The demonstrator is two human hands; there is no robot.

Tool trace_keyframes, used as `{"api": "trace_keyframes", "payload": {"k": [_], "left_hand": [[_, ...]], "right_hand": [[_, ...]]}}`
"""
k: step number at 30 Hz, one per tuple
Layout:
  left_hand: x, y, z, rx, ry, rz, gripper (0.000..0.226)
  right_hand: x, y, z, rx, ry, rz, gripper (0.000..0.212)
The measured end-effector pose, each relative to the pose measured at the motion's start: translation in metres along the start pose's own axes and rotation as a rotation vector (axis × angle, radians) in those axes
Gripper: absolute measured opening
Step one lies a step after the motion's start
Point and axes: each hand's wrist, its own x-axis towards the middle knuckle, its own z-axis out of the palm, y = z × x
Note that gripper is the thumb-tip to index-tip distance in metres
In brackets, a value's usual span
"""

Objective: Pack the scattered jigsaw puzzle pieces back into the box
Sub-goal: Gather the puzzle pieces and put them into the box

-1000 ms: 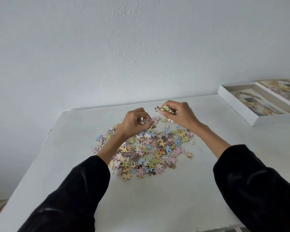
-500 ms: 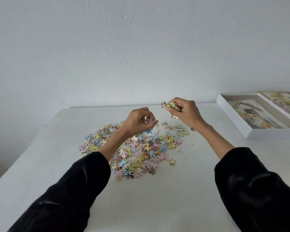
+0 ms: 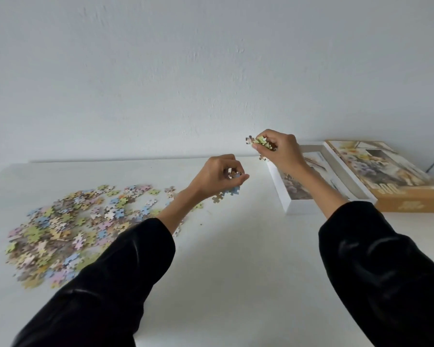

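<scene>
A heap of pastel jigsaw pieces (image 3: 68,229) lies spread over the left of the white table (image 3: 236,259). The open white box (image 3: 300,206) stands at the right with a picture sheet inside. My right hand (image 3: 278,152) is raised above the box's left rim, shut on a bunch of pieces (image 3: 261,142); one piece hangs below it. My left hand (image 3: 221,175) hovers between heap and box, fingers pinched on a few pieces (image 3: 233,174). A blue piece (image 3: 233,190) and a tan one lie under it on the table.
The box lid (image 3: 386,176), tan with a flower picture, lies right of the box, touching it. A plain white wall runs along the table's far edge. Black sleeves cover both my forearms.
Both hands have moved right from above the heap toward the box, still holding pieces. The view has swung right, so the heap now sits at the left.
</scene>
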Motion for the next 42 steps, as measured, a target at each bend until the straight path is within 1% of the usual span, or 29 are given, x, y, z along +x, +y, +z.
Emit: {"api": "trace_keyframes", "payload": {"k": [4,9,13,17,21,22,25,27,32,35,37,39,42], "left_hand": [[0.036,0.017,0.041,-0.042,-0.037,0.016,0.014],[0.08,0.034,0.089,-0.051,-0.075,0.092,0.013],[0.108,0.031,0.125,-0.003,-0.151,0.137,0.017],[0.132,0.025,0.153,0.004,-0.2,0.143,0.015],[0.149,0.012,0.175,0.065,-0.276,0.125,0.032],[0.15,0.011,0.177,0.091,-0.313,0.121,0.031],[0.149,0.011,0.18,0.139,-0.408,0.127,0.016],[0.147,0.011,0.18,0.158,-0.42,0.138,0.017],[0.147,0.009,0.178,0.204,-0.391,0.116,0.034],[0.145,0.008,0.176,0.19,-0.383,0.115,0.051],[0.143,0.008,0.173,0.187,-0.381,0.115,0.055],[0.142,0.01,0.166,0.175,-0.383,0.113,0.047],[0.139,0.015,0.152,0.138,-0.382,0.121,0.027]], "right_hand": [[0.002,0.039,-0.032,-0.049,0.02,0.037,0.02],[0.007,0.09,-0.062,-0.113,0.025,0.064,0.02],[0.014,0.129,-0.071,-0.139,0.021,0.079,0.022],[0.024,0.165,-0.071,-0.152,-0.02,0.107,0.023],[0.035,0.184,-0.063,-0.176,-0.093,0.152,0.02],[0.037,0.186,-0.061,-0.186,-0.115,0.153,0.018],[0.04,0.195,-0.054,-0.157,-0.171,0.158,0.012],[0.04,0.2,-0.05,-0.13,-0.184,0.167,0.012],[0.038,0.208,-0.045,-0.09,-0.195,0.167,0.011],[0.037,0.205,-0.045,-0.085,-0.194,0.163,0.012],[0.037,0.201,-0.046,-0.08,-0.188,0.162,0.011],[0.038,0.195,-0.048,-0.074,-0.187,0.171,0.01],[0.041,0.18,-0.052,-0.076,-0.186,0.172,0.013]]}}
